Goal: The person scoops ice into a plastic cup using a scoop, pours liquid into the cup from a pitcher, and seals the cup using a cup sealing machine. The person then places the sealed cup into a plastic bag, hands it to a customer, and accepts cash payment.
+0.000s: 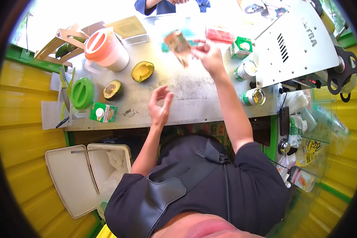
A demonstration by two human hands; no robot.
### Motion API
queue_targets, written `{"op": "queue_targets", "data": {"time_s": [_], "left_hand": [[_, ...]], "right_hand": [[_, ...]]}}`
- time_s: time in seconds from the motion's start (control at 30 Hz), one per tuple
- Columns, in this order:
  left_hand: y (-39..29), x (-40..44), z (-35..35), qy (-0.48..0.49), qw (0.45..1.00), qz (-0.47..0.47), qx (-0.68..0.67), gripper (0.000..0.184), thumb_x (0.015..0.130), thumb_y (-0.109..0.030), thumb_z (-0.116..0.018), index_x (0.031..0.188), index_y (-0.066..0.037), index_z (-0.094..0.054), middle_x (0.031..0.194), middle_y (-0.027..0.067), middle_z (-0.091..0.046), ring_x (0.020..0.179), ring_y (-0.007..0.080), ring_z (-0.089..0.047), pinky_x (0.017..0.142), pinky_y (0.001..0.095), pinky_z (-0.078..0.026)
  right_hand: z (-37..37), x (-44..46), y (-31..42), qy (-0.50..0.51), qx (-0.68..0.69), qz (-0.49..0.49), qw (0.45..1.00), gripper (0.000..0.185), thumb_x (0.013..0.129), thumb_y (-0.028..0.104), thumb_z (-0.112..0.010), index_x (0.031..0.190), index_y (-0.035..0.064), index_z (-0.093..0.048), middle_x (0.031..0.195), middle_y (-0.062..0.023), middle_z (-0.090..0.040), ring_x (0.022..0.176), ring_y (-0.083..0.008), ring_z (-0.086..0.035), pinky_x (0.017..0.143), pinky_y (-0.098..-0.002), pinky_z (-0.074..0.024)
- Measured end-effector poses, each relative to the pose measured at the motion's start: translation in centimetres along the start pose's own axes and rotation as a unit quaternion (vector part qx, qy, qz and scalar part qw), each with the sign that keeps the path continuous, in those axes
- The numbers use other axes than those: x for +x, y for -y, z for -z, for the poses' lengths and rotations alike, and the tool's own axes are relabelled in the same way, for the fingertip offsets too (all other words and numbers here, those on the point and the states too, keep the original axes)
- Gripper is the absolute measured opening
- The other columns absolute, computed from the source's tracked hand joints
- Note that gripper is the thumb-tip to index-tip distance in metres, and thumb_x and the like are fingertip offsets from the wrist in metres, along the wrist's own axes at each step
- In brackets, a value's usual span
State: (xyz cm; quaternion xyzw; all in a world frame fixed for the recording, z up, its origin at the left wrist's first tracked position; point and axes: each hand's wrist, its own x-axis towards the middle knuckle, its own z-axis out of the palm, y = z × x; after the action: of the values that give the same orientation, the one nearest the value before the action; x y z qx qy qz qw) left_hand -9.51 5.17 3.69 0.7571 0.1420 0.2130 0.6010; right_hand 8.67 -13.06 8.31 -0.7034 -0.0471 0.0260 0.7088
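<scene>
My right hand (pixel 209 56) is raised over the far side of the metal counter (pixel 194 109), its fingers pinching brownish, crumpled banknotes (pixel 177 43) blurred by motion. Nearer to me, my left hand (pixel 159 108) hovers above the counter's front part, holding nothing, with its fingers loosely curled and apart. Left of it lie an avocado half with a hollow centre (pixel 142 71) and another avocado half with its pit (pixel 113 90).
A white pitcher with an orange lid (pixel 107 49), a green lid (pixel 82 93) and a carton (pixel 102 112) stand left. At right are another carton (pixel 240 48), cans (pixel 253 96) and a large machine (pixel 295 43). A person (pixel 172 5) is across the counter. An open cooler (pixel 109 166) stands below.
</scene>
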Motion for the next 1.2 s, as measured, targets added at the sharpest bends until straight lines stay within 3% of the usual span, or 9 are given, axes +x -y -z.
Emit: {"op": "queue_targets", "data": {"time_s": [0.07, 0.23, 0.33, 0.53, 0.73, 0.9, 1.03, 1.07, 1.2], "left_hand": [[-3.2, 1.2, -2.3, 0.113, 0.952, 0.109, -0.263, 0.026, 0.093, -0.015, -0.077, 0.114, 0.000, -0.070, 0.099, 0.0034, -0.074, 0.095, 0.0138, -0.067, 0.088, 0.0302, -0.054], [-1.9, 0.2, -5.5, 0.298, 0.925, 0.120, -0.205, 0.026, 0.090, -0.011, -0.081, 0.112, 0.000, -0.070, 0.103, 0.0060, -0.075, 0.090, 0.0102, -0.069, 0.080, 0.0258, -0.055], [-3.3, -3.1, -7.1, 0.493, 0.861, 0.120, -0.035, 0.025, 0.089, -0.010, -0.083, 0.108, 0.001, -0.072, 0.098, 0.0062, -0.076, 0.084, 0.0098, -0.070, 0.074, 0.0247, -0.056], [-6.4, -13.3, -12.2, 0.712, 0.677, 0.178, -0.051, 0.015, 0.095, -0.012, -0.076, 0.103, 0.001, -0.074, 0.084, 0.0033, -0.075, 0.067, 0.0052, -0.064, 0.061, 0.0202, -0.050], [-7.8, -22.0, -15.8, 0.795, 0.591, 0.134, 0.005, 0.015, 0.099, -0.011, -0.071, 0.099, 0.003, -0.073, 0.077, 0.0046, -0.072, 0.062, 0.0064, -0.062, 0.060, 0.0210, -0.050], [-10.1, -29.8, -16.7, 0.826, 0.548, 0.129, 0.015, 0.019, 0.097, -0.009, -0.072, 0.111, 0.004, -0.071, 0.084, 0.0047, -0.070, 0.071, 0.0079, -0.063, 0.066, 0.0244, -0.056], [-8.6, -32.3, -17.4, 0.836, 0.532, 0.129, 0.031, 0.022, 0.098, -0.013, -0.071, 0.115, 0.003, -0.071, 0.089, 0.0032, -0.068, 0.081, 0.0090, -0.066, 0.069, 0.0260, -0.057], [-9.4, -32.9, -17.4, 0.821, 0.555, 0.133, 0.031, 0.022, 0.098, -0.013, -0.071, 0.115, 0.003, -0.071, 0.089, 0.0032, -0.068, 0.081, 0.0090, -0.066, 0.069, 0.0260, -0.057], [-8.2, -32.4, -18.3, 0.835, 0.518, 0.095, 0.155, 0.030, 0.099, -0.029, -0.072, 0.113, -0.003, -0.075, 0.092, 0.0052, -0.073, 0.082, 0.0119, -0.068, 0.072, 0.0275, -0.057]], "right_hand": [[0.7, -4.4, 0.8, 0.071, -0.010, -0.014, 0.997, 0.037, 0.088, -0.002, -0.070, 0.125, 0.0005, -0.066, 0.092, -0.0066, -0.073, 0.078, -0.0121, -0.069, 0.072, -0.0275, -0.0575], [4.7, -15.0, 0.7, 0.052, -0.054, -0.045, 0.996, 0.033, 0.087, 0.007, -0.076, 0.120, 0.0017, -0.070, 0.092, -0.0044, -0.072, 0.079, -0.0113, -0.069, 0.070, -0.0296, -0.0592], [8.2, -21.4, 1.2, -0.055, -0.131, -0.006, 0.990, 0.027, 0.090, 0.017, -0.079, 0.112, 0.0020, -0.073, 0.090, -0.0048, -0.072, 0.076, -0.0078, -0.063, 0.070, -0.0272, -0.0545], [14.6, -34.8, -0.5, -0.340, -0.028, -0.029, 0.939, 0.020, 0.098, 0.017, -0.072, 0.101, -0.0015, -0.075, 0.078, 0.0012, -0.070, 0.073, -0.0021, -0.056, 0.065, -0.0241, -0.0490], [19.0, -50.1, -1.8, -0.446, 0.133, -0.081, 0.881, 0.025, 0.101, 0.022, -0.069, 0.108, -0.0014, -0.074, 0.087, -0.0003, -0.072, 0.072, -0.0065, -0.064, 0.064, -0.0243, -0.0542], [21.7, -67.2, -4.1, -0.497, -0.107, -0.078, 0.858, 0.020, 0.097, 0.013, -0.070, 0.113, 0.0011, -0.073, 0.098, -0.0062, -0.075, 0.083, -0.0112, -0.068, 0.072, -0.0274, -0.0553], [24.2, -87.2, -6.7, -0.613, -0.130, -0.364, 0.689, 0.013, 0.097, 0.014, -0.066, 0.103, 0.0041, -0.072, 0.093, -0.0047, -0.074, 0.083, -0.0122, -0.065, 0.074, -0.0312, -0.0547], [24.9, -93.6, -10.5, -0.579, -0.310, -0.369, 0.657, 0.019, 0.094, 0.021, -0.070, 0.102, 0.0051, -0.073, 0.094, -0.0066, -0.075, 0.081, -0.0154, -0.067, 0.072, -0.0340, -0.0549], [30.9, -110.1, -19.4, -0.504, -0.341, -0.541, 0.580, 0.062, 0.091, 0.063, -0.060, 0.107, 0.0051, -0.076, 0.093, -0.0195, -0.075, 0.082, -0.0323, -0.071, 0.074, -0.0483, -0.0546]]}}
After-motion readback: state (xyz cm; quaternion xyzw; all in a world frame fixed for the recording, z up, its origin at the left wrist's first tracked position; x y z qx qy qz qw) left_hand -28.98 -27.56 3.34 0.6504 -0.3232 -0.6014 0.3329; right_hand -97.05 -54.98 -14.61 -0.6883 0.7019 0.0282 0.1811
